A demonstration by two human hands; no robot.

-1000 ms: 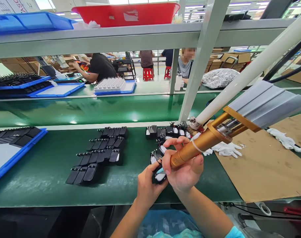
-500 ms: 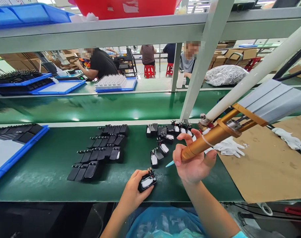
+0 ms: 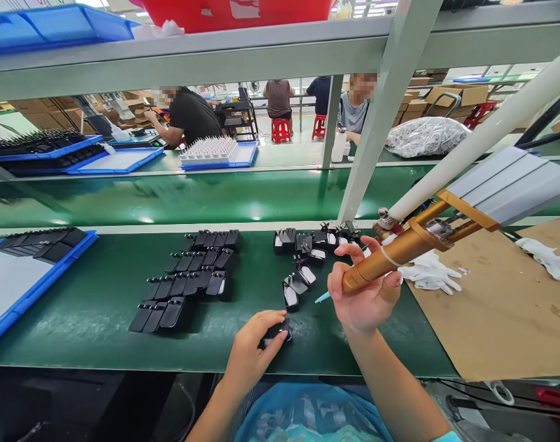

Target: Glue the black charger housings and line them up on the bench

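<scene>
My left hand (image 3: 256, 344) is closed around a small black plastic case (image 3: 275, 331) on the green bench, fingers over its far side and thumb along the near side. Mostly dark surface shows between the fingers. In my right hand (image 3: 365, 301) rests a gold-coloured glue dispenser (image 3: 376, 265), fingers wrapped round its barrel. Its pale blue nozzle (image 3: 323, 298) points down-left, apart from the case. Just beyond lie several open black cases (image 3: 290, 296) with white pieces inside. Left of these, rows of black cases with flat covers (image 3: 181, 283) sit on the bench.
A blue-rimmed tray (image 3: 35, 298) holding black cases stands at the left. White gloves (image 3: 430, 273) lie on brown cardboard (image 3: 496, 313) at the right. A slanted grey post (image 3: 385, 110) rises behind the dispenser. Other people sit beyond the bench.
The left hand's fingers have moved over the case, and the white piece and wires seen in it before are now mostly covered. The right hand with the dispenser has barely shifted.
</scene>
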